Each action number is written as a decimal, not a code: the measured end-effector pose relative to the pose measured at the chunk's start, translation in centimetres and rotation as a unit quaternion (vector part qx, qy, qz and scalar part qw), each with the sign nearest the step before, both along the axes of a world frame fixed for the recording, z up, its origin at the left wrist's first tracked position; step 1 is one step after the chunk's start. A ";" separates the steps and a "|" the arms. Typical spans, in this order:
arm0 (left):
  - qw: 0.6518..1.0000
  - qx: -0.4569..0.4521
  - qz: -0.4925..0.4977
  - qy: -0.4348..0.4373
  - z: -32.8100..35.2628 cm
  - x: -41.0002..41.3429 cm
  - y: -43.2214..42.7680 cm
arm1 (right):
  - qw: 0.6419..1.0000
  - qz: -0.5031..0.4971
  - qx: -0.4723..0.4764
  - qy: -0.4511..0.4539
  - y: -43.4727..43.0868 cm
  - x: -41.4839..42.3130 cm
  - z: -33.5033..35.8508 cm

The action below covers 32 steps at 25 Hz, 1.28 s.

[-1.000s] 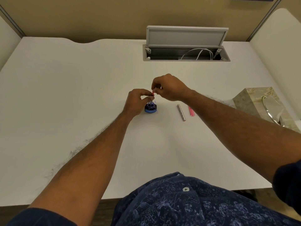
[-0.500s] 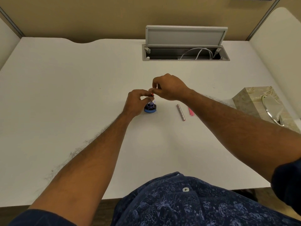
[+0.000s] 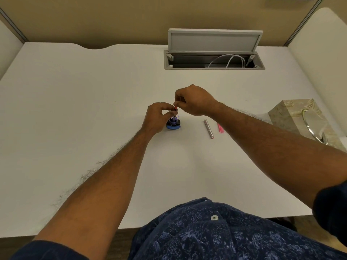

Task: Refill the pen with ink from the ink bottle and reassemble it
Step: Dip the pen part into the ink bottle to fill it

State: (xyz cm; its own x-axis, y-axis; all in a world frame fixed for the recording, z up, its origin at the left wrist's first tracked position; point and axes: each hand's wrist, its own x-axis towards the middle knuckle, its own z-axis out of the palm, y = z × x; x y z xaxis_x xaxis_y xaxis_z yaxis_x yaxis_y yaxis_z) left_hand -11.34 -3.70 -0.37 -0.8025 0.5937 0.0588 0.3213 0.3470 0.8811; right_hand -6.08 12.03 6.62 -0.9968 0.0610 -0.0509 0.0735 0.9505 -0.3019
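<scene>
Pen part is mostly hidden by fingertips: only a red band and a clear stem are seen at the mouth of the round blue ink bottle. It is pinched by the curled left hand and right hand. A silvery cylindrical barrel lies to the right on the desk.

A white desk with a curved notch in its far edge fills most of the view. A grey cable hatch is set into its far side, its lid propped up, white cables looped inside. A marble-patterned tissue box stands near the right edge. A beige partition runs behind the desk, and another white desktop adjoins on the right.
</scene>
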 end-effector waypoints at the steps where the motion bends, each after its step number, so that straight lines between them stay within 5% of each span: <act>1: 1.000 0.001 -0.001 -0.002 0.0 0.0 0.0 | 1.000 -0.001 0.008 0.001 0.0 0.0 0.0; 8: 1.000 0.004 0.001 -0.006 0.1 0.1 0.0 | 0.999 -0.002 0.037 -0.004 -0.1 -0.3 0.0; 14: 1.000 -0.004 0.001 -0.003 0.4 0.0 -0.1 | 0.999 0.028 -0.030 -0.017 0.4 0.1 0.6; 28: 1.000 -0.007 -0.001 -0.008 0.4 0.2 0.0 | 0.999 0.015 0.046 -0.006 -0.1 -0.1 0.6; 32: 1.000 -0.002 -0.003 -0.007 0.6 0.0 -0.2 | 1.000 0.018 -0.007 -0.011 -0.1 0.1 0.7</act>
State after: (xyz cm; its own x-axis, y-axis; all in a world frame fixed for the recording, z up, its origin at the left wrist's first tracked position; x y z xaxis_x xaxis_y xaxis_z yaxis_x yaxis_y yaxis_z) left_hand -11.33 -3.86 0.19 -0.7992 0.5994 0.0444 0.3106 0.3485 0.8843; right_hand -5.99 11.97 7.34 -0.9969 0.0251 -0.0741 0.0472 0.9486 -0.3130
